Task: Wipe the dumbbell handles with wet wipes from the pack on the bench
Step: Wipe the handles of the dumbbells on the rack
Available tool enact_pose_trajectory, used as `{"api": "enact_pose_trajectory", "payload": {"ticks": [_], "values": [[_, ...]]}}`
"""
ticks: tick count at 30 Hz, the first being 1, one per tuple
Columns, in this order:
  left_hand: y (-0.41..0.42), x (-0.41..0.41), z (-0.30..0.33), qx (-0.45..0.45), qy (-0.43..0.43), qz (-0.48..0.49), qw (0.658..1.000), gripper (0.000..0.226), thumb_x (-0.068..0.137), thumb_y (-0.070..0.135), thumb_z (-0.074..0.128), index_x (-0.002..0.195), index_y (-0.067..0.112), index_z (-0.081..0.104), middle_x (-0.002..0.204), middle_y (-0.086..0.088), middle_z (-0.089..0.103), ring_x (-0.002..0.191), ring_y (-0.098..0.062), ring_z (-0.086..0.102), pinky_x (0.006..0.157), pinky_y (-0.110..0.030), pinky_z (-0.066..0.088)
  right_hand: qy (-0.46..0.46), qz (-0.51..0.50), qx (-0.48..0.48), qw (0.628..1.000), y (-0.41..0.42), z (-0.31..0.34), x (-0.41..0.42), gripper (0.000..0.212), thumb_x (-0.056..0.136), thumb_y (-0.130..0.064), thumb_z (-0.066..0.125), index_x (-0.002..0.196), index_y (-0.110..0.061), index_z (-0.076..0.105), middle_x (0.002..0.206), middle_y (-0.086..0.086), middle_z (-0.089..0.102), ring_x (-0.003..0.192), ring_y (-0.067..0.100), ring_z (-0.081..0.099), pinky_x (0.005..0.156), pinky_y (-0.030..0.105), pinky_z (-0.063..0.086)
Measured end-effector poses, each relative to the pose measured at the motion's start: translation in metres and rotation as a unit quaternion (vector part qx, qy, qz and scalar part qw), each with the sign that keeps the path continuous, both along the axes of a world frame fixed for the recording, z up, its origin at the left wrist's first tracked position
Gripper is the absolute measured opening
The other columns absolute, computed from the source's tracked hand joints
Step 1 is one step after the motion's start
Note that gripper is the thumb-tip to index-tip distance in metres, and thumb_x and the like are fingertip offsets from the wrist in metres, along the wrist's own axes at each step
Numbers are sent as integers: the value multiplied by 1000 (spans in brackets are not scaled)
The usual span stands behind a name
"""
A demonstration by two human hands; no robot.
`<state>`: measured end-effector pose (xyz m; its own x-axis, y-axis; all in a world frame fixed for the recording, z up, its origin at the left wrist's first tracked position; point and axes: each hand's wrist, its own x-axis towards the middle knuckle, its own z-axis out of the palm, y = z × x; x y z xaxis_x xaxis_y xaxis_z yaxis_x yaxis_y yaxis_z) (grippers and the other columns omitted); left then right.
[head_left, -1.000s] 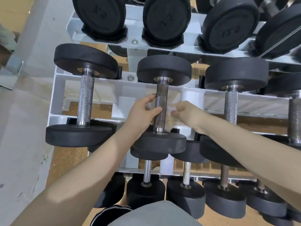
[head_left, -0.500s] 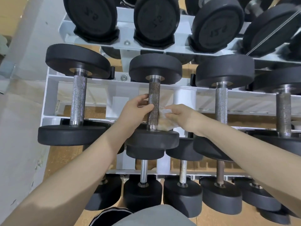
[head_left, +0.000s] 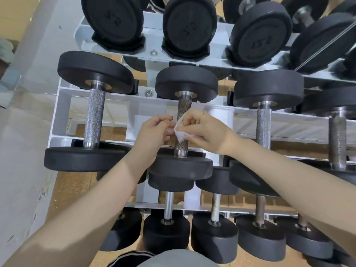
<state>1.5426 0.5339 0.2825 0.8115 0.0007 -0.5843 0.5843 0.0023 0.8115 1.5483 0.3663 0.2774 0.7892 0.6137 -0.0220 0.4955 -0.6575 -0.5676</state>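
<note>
A black dumbbell with a knurled steel handle point(head_left: 184, 107) lies on the middle tier of the white rack point(head_left: 57, 116), its handle darker than its neighbours'. My right hand point(head_left: 204, 130) holds a crumpled white wet wipe point(head_left: 180, 134) against the front of that handle, about halfway along. My left hand point(head_left: 156, 132) sits just left of the handle with fingers curled; its fingertips reach toward the wipe's edge, and I cannot tell if they touch it. The wipe pack and bench are out of view.
Dumbbells with dry-looking handles point(head_left: 94, 118) point(head_left: 264, 126) lie left and right on the same tier. Bigger dumbbells point(head_left: 189, 26) fill the tier above, smaller ones point(head_left: 167, 230) the tier below. A pale wall point(head_left: 21, 160) stands to the left of the rack.
My left hand has let go of the handle and drawn slightly left. My right hand has brought the wipe round onto the front of the handle.
</note>
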Motion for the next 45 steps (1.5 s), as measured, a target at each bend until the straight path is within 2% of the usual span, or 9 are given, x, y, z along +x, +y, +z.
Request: {"api": "enact_pose_trajectory", "payload": {"ticks": [4, 8, 14, 22, 29, 33, 36, 39, 45], "values": [[-3, 1, 1, 2, 0, 2, 1000, 19, 95, 11, 44, 102, 16, 61, 83, 5, 65, 70, -6, 61, 72, -18, 51, -57, 76, -92, 991, 2, -2, 4, 9, 87, -33, 56, 81, -31, 63, 94, -4, 63, 84, 17, 57, 86, 41, 49], [-3, 2, -2, -1, 5, 14, 1000, 21, 96, 12, 42, 93, 20, 61, 80, 6, 65, 73, -9, 62, 76, -22, 50, -89, 38, -64, 993, 9, 4, 23, 19, 83, -1, 53, 90, -4, 71, 88, 11, 64, 83, 25, 60, 74, 30, 50], [-3, 2, -2, -5, 7, 20, 1000, 25, 96, 13, 39, 88, 22, 61, 84, 2, 65, 74, -10, 63, 72, -22, 48, -125, -99, 27, 987, 13, -16, 29, 20, 82, -10, 52, 80, -6, 72, 95, 16, 61, 86, 29, 50, 79, 30, 36], [-3, 2, 4, -14, -16, 31, 999, 24, 98, 15, 38, 88, 18, 60, 81, 3, 63, 56, 1, 61, 54, -12, 49, -162, 166, 2, 973, 13, -17, 10, 27, 80, -9, 46, 78, -5, 73, 82, 8, 69, 83, 20, 52, 70, 29, 45], [-2, 1, 3, 13, -19, 38, 999, 20, 98, 20, 39, 89, 25, 56, 90, 6, 60, 80, -11, 61, 76, -24, 47, -237, 87, -37, 967, 13, -7, 56, 24, 82, -11, 47, 76, -8, 70, 77, 4, 69, 88, 31, 65, 91, 37, 49], [2, -1, 7, 26, -21, 43, 999, 20, 97, 17, 38, 97, 19, 58, 94, 7, 60, 80, -8, 60, 78, -24, 48, -161, 130, -21, 978, 22, -12, 18, 11, 79, -9, 58, 70, -12, 62, 69, 6, 64, 73, 28, 63, 72, 34, 48], [5, -1, 9, 28, -15, 55, 998, 21, 97, 16, 38, 99, 16, 59, 96, 5, 60, 83, -10, 58, 74, -21, 47, -116, 230, -34, 966, 23, -11, 1, 23, 80, -14, 45, 71, -10, 66, 66, 4, 65, 66, 24, 63, 63, 29, 51], [8, -6, 8, 59, -25, 25, 998, 20, 96, 19, 41, 92, 18, 60, 89, 5, 62, 83, -11, 59, 74, -22, 46, -153, 275, -79, 946, 18, -7, 29, 27, 78, -13, 40, 76, -12, 67, 69, 4, 67, 70, 27, 63, 65, 34, 55], [15, -21, 7, 119, -14, -181, 976, 8, 79, 30, 68, 85, 27, 62, 77, 9, 64, 76, -9, 61, 69, -22, 43, -223, 167, -88, 956, 18, 1, 62, 15, 72, -1, 49, 63, -10, 57, 59, 4, 57, 63, 28, 60, 73, 38, 53]]}}
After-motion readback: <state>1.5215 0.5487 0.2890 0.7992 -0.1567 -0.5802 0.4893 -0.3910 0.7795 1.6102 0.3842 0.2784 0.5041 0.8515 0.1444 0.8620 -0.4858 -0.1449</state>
